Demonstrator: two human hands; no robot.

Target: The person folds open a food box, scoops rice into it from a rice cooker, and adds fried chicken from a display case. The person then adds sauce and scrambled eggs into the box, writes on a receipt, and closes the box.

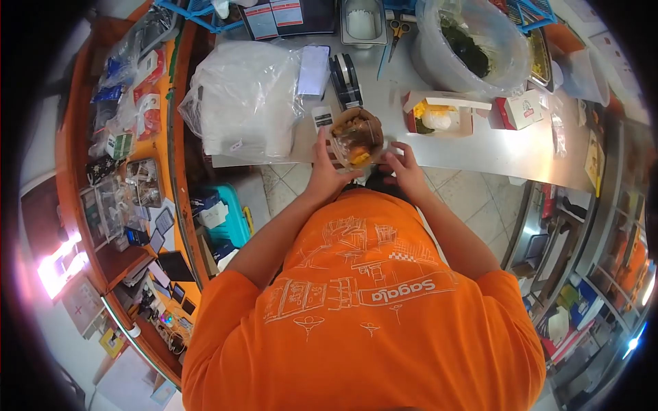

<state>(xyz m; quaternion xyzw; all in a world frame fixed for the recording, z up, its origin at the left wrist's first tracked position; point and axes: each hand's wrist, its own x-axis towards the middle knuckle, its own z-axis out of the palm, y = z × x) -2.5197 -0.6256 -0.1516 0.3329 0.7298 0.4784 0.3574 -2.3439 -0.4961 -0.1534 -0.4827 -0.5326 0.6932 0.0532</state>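
A round container of food (358,139), brown and yellow inside with a clear cover, is at the front edge of the metal table. My left hand (327,166) grips its left side. On the container's right is my right hand (406,168), fingers apart and curved, with nothing visible in it. A white label or small box (322,118) lies just left of the container, and a black tape dispenser (346,80) stands behind it. Farther right sits an open red and white box (439,118) with white rice and yellow and green food.
Plastic bags (243,99) cover the table's left part, beside a phone-like white slab (314,70). Scissors (395,34), a metal tray (362,24) and a large clear tub (473,48) are at the back. A closed red and white box (522,110) stands at right.
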